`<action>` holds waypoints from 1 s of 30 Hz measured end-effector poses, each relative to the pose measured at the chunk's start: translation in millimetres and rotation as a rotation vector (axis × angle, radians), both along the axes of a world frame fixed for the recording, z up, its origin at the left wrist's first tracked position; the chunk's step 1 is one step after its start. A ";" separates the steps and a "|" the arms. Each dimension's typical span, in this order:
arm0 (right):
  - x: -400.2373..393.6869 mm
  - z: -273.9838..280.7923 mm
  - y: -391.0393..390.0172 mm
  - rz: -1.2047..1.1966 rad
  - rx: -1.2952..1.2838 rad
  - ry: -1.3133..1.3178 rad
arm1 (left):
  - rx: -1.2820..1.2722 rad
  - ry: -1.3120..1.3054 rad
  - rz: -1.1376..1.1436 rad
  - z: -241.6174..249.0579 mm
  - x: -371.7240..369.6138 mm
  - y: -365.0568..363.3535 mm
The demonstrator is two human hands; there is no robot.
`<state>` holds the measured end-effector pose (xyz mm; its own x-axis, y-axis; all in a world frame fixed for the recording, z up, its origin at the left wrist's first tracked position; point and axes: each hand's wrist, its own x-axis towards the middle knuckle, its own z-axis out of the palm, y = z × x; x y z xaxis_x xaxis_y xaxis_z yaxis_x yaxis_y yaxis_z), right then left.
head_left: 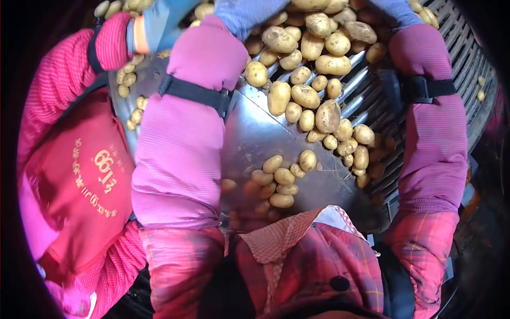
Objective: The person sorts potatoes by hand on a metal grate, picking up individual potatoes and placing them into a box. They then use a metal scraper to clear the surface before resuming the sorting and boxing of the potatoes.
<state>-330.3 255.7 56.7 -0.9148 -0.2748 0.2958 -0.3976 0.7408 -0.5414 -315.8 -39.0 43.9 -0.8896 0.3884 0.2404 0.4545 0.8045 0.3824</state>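
Observation:
My left hand (247, 15), in a blue-violet glove, reaches past the top edge of the view, beside a pile of potatoes (280, 40). Only the back of the glove and the wrist show; its fingers are cut off. On the far side of the pile, my right hand (397, 11) wears a similar glove and also runs out of view at the top. What either hand holds, if anything, is hidden. Between my forearms, loose potatoes (305, 96) lie over metal bars (355, 82) and a smooth metal plate (239, 135).
A smaller cluster of potatoes (281, 200) rests on the plate close to my body. At the left stands a co-worker in a red apron (85, 181), whose blue-gloved hand (162, 24) is near more potatoes. A curved slatted surface (462, 69) extends along the right.

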 end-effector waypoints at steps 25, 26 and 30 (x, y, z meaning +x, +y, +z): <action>350.9 35.6 -75.0 0.222 0.505 0.149 | -0.116 -0.017 0.064 66.0 434.1 -55.4; 360.4 35.4 -67.6 0.238 0.467 0.091 | -0.112 0.009 0.138 66.2 456.1 -64.1; 381.4 36.6 -37.0 0.070 0.141 -0.005 | -0.146 0.034 0.288 57.9 532.3 -84.2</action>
